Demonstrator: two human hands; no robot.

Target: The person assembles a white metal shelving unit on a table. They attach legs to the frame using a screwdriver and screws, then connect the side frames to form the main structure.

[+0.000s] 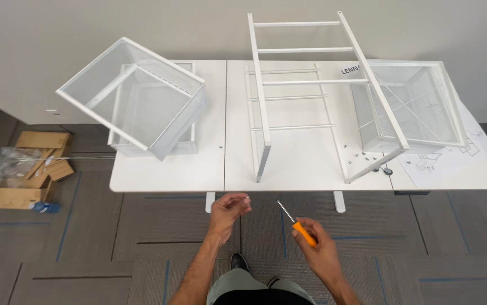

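Holding a screwdriver (pixel 294 223) in the right hand (pixel 321 248), left hand (pixel 227 208) pinching something small; fastening the frame (pixel 311 90) looks next.

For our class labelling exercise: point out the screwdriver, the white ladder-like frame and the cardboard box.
screwdriver (pixel 304 233), head view, on its orange handle.
white ladder-like frame (pixel 297 50), head view, on its second rung from the top.
cardboard box (pixel 11 197), head view, on its front side.

Matt white metal frame (pixel 311 96), fine mesh baskets (pixel 136 96), smooth white tabletop (pixel 198 169), orange plastic-handled screwdriver (pixel 297 225).
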